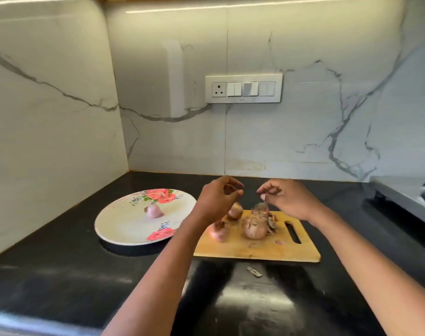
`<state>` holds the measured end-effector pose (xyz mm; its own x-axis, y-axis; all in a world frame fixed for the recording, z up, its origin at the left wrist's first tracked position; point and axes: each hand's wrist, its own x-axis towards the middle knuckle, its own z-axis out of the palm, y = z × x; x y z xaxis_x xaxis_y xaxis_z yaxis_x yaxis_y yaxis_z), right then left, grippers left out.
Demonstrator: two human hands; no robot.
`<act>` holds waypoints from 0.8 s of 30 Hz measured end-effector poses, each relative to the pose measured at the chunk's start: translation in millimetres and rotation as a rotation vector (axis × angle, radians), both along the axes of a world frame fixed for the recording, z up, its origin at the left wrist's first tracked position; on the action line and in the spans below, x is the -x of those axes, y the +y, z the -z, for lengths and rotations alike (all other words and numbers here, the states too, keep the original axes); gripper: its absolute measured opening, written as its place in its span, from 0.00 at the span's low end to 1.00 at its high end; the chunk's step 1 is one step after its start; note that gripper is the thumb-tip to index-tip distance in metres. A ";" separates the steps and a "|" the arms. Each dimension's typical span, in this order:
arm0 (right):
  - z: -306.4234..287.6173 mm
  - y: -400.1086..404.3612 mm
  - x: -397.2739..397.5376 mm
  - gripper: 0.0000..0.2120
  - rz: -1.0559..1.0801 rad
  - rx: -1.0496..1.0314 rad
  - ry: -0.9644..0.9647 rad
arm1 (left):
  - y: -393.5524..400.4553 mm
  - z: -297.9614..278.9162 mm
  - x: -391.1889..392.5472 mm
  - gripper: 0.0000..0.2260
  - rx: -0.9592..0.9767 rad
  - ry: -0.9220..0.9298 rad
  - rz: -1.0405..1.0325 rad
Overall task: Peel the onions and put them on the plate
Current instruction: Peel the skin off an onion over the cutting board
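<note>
Clearly your left hand (218,197) and right hand (282,198) were both pinching bits of dry peel above the cutting board (257,248), where three onions (255,229) lay unpeeled; one peeled onion (154,211) sat on the plate (124,226). Dropped peel could litter the desk (61,275).

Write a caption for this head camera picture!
Two hands peeling onions above the cutting board; one peeled onion on the flowered plate.

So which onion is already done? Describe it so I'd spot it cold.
Start at the round floral plate left of the wooden cutting board on the black counter. The peeled onion lies alone on that plate, smooth and pale pink. The three onions on the board still wear dry brown skin.
</note>
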<state>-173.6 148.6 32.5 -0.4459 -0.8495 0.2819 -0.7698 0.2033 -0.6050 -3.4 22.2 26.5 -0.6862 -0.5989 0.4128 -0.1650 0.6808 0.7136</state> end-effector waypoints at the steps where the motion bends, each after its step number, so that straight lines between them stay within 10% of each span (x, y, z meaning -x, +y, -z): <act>1: 4.7 3.8 5.8 0.06 0.013 -0.007 -0.003 | 3.4 -0.3 7.1 0.07 0.003 -0.003 0.013; 24: 20.7 26.8 -15.3 0.26 -0.280 -0.167 -0.105 | 15.4 14.7 2.9 0.05 0.140 0.050 -0.013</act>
